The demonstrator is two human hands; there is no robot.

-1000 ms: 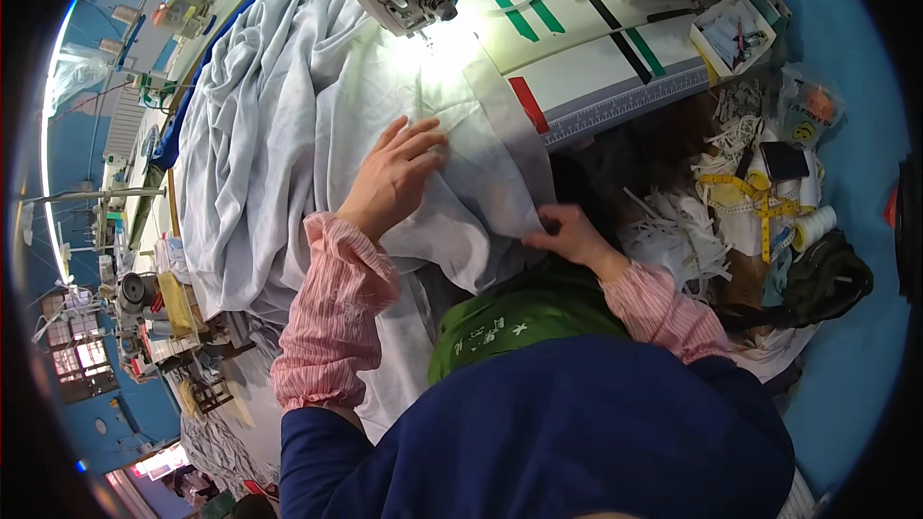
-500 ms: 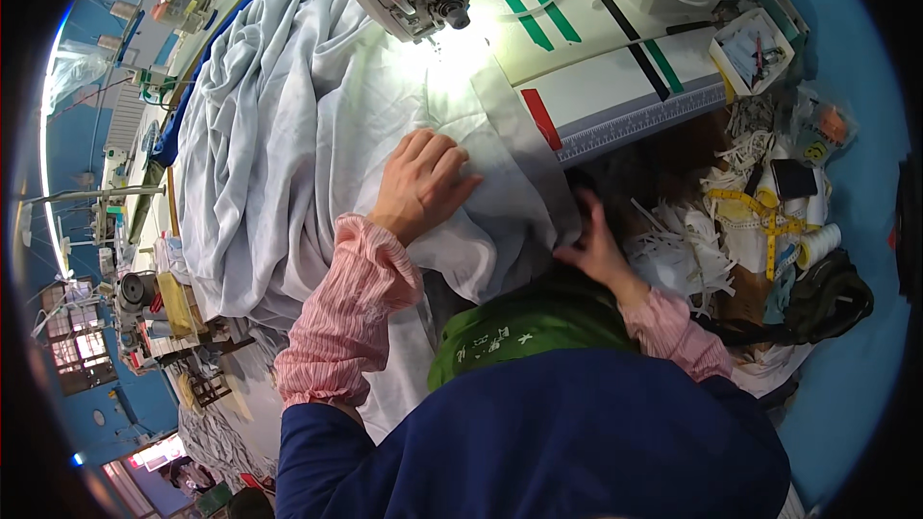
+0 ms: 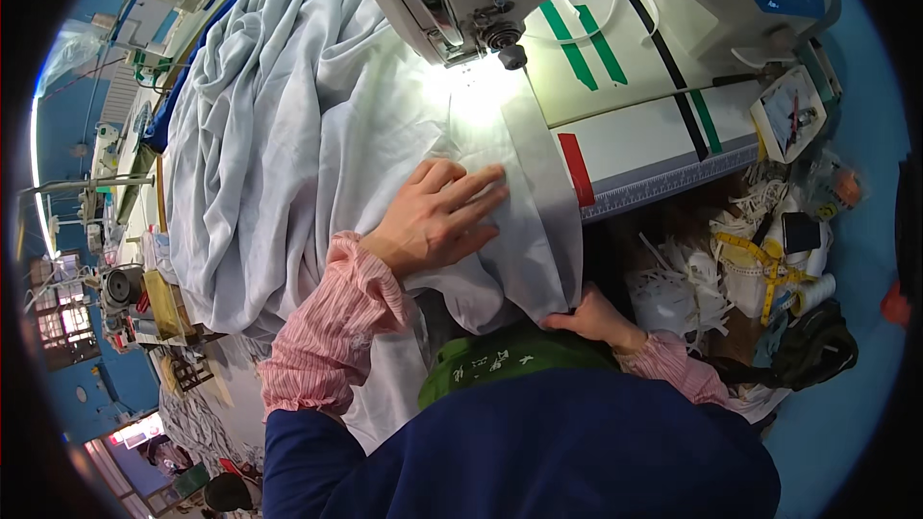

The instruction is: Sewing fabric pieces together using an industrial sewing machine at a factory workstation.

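Note:
A large pale grey-white cloth [image 3: 288, 144] lies in folds over the sewing machine table, and its right part runs under the lit needle area of the sewing machine [image 3: 481, 34]. My left hand [image 3: 442, 216] rests flat on the cloth in front of the needle, fingers spread. At the near right corner of the cloth's folded edge [image 3: 553, 231], my right hand [image 3: 596, 320] pinches the fabric between thumb and fingers. That edge is drawn fairly straight from my right hand up to the machine. The needle itself is lost in the glare.
Green, black and red tape strips [image 3: 577, 169] and a ruler strip [image 3: 673, 179] mark the table right of the cloth. A white box [image 3: 788, 113] sits at the far right. Below it are fabric scraps [image 3: 678, 279], a yellow tape measure [image 3: 769, 274] and thread spools [image 3: 815, 294].
My right hand has closed on the cloth's near corner and moved slightly down, straightening the edge. My left hand has shifted a little right and toward me, fingers more spread. The view has tilted.

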